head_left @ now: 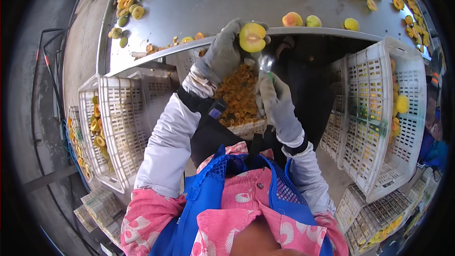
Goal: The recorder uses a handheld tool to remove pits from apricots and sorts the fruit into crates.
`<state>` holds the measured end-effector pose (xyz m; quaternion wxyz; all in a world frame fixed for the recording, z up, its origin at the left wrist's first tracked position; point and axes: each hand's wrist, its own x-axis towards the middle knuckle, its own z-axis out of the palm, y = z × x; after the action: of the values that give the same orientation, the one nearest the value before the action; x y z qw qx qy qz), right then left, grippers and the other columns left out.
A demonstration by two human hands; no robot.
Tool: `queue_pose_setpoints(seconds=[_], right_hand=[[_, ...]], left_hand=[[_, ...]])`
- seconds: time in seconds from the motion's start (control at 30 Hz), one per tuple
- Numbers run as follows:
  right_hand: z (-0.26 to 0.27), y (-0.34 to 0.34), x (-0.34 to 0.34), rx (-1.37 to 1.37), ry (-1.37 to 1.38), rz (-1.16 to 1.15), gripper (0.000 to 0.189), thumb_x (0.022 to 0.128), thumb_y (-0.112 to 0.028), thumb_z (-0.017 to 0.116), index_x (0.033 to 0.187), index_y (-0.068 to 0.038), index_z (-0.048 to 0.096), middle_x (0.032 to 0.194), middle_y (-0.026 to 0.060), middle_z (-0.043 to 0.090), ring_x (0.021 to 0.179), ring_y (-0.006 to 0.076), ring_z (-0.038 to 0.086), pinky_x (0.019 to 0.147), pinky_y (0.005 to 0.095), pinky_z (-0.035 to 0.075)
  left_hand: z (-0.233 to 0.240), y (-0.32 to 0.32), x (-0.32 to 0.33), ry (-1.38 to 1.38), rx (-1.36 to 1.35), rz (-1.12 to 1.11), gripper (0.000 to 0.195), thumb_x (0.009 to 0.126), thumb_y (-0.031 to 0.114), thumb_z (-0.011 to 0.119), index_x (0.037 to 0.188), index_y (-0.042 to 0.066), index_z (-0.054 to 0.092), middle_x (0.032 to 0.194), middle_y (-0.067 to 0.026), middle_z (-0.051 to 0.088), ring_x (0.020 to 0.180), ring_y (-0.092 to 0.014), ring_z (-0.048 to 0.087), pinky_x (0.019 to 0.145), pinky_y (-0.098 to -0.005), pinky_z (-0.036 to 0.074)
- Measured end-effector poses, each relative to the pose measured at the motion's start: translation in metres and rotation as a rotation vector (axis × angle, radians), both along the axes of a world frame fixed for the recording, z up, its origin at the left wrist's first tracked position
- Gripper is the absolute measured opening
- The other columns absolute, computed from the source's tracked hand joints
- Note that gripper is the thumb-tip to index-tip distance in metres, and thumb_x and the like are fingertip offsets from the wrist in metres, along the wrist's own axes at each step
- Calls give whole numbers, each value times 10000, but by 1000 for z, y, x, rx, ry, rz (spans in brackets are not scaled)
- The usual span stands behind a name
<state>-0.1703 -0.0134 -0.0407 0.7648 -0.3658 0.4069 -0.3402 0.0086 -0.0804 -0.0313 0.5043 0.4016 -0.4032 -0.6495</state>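
Observation:
In my gloved left hand (pixel 222 53), just past the table's near edge, is a yellow peach half (pixel 251 38). Its cut face is turned up towards me and shows a brownish centre. Gloved too, my right hand (pixel 275 97) grips a spoon-like metal tool (pixel 265 63) with a bit of green at its handle. The tool's bright bowl is just below the fruit and looks apart from it. Beneath both hands, a white plastic crate (pixel 247 129) holds many orange-brown fruit pieces (pixel 238 92).
A metal table (pixel 220 3) carries whole peaches (pixel 292 19) near its front edge and heaps of halves at both sides. White crates with fruit stand left (pixel 121 128) and right (pixel 366 113) of me. Black hoses or cables (pixel 35 89) run along the far left.

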Motion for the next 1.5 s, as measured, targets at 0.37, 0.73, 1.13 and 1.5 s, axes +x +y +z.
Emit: queue_pose_setpoints(seconds=[0.37,0.73,1.13,1.5], right_hand=[[17,84,38,-441,191,-18,262,1016,-227,491,1001,5,611,701,43,554,650,81,456,584,287,408],[31,110,49,-568,83,-2,312,1027,-275,463,1092,-1,596,708,26,575,609,71,519,557,259,438],[20,74,37,-519,163,202,307,997,-338,538,926,-51,621,587,-24,542,534,110,542,491,293,407],[31,85,24,-153,81,163,279,1010,-290,508,1096,-45,608,633,-40,486,455,39,418,380,230,336]], left_hand=[[38,132,-29,33,-118,446,498,972,478,536,1090,6,642,900,-69,669,818,-130,630,750,-261,500],[53,168,-27,-197,-365,646,330,1015,291,472,1019,16,654,864,-39,656,805,-89,588,730,-237,474],[69,169,17,-309,-31,199,726,972,659,247,1201,73,610,863,-54,658,749,-108,598,648,-229,484],[17,139,18,17,-172,149,405,1041,314,399,1231,-14,541,1166,-114,611,1032,-182,620,914,-299,505]])
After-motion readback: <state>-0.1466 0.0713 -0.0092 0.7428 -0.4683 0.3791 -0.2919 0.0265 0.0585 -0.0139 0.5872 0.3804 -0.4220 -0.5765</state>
